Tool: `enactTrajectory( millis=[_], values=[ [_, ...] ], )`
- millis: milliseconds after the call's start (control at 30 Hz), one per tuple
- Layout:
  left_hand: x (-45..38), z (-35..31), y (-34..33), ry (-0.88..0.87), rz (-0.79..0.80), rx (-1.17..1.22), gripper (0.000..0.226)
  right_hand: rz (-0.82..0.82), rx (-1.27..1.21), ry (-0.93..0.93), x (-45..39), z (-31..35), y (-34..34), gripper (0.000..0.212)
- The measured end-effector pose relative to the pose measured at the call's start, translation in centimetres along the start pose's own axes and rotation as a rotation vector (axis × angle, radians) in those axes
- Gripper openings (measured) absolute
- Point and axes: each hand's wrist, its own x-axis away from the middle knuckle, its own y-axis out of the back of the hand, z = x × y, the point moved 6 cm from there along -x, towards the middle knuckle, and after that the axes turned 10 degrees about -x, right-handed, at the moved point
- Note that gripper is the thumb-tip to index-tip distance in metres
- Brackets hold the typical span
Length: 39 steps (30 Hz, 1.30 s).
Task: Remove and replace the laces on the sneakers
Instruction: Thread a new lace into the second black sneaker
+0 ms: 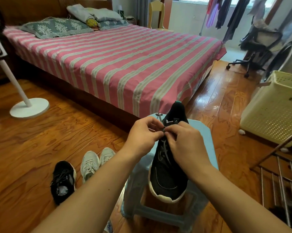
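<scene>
Bedroom floorboards are carrying a pale blue stool (207, 142), raising the black sneaker (168, 179) within reach; left hand (142, 135) and right hand (185, 142) are pinching its grey lace (165, 148) near the tongue, probably working the top eyelets.

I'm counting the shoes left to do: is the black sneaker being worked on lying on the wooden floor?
No, the black sneaker rests on a light blue plastic stool, above the wooden floor.
</scene>
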Motion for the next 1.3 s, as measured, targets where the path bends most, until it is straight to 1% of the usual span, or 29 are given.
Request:
enactTrajectory(
  millis=[67,167,367,533,600,700,800,900,967,1000,1067,1133,1200,1300],
  values=[
    [0.0,0.0,0.0,-0.01,0.002,-0.018,0.018,0.019,0.05,-0.054,0.0,-0.4,-0.3,0.01],
    [-0.1,0.1,0.1,-0.021,0.009,-0.027,0.015,0.043,0.129,-0.094,0.1,-0.4,-0.3,0.014],
    [-0.3,0.4,0.2,-0.009,0.021,0.006,0.014,0.097,0.147,-0.138,-0.2,-0.1,-0.1,0.015],
    [-0.4,0.9,0.2,0.016,0.022,0.022,0.015,0.173,0.178,-0.239,-1.2,-0.3,-0.3,0.012],
    [-0.4,0.8,0.2,0.013,0.032,0.023,0.017,0.172,0.173,-0.268,-1.4,-0.5,-0.4,0.012],
    [-0.5,0.7,0.1,0.0,0.055,0.029,0.022,0.125,0.144,-0.294,-1.3,-0.5,-0.5,0.016],
    [-0.7,0.9,0.1,0.017,0.052,0.04,0.02,0.054,0.134,-0.263,-0.9,-0.2,-0.9,0.019],
    [-0.8,1.0,0.0,0.093,0.076,0.162,0.012,-0.006,0.162,-0.171,-0.4,0.5,-1.0,0.02],
    [-0.9,1.0,-0.3,0.15,0.116,0.243,0.022,-0.03,0.227,-0.101,-0.2,0.9,-0.9,0.019],
    [-1.1,1.0,-0.4,0.166,0.13,0.247,0.027,-0.035,0.261,-0.069,-0.1,1.0,-0.9,0.018],
    [-1.3,0.9,-0.6,0.184,0.148,0.206,0.03,-0.036,0.312,-0.025,-0.1,1.2,-0.9,0.016],
    [-1.5,0.9,-0.9,0.215,0.166,0.169,0.029,-0.023,0.319,-0.02,-0.4,1.1,-0.8,0.019],
    [-1.6,0.8,-1.1,0.24,0.177,0.148,0.026,0.021,0.294,-0.033,-1.0,0.6,-0.7,0.022],
    [-1.9,0.6,-1.1,0.221,0.167,0.081,0.021,0.081,0.238,-0.049,-1.6,0.0,-0.4,0.02]
  ],
)
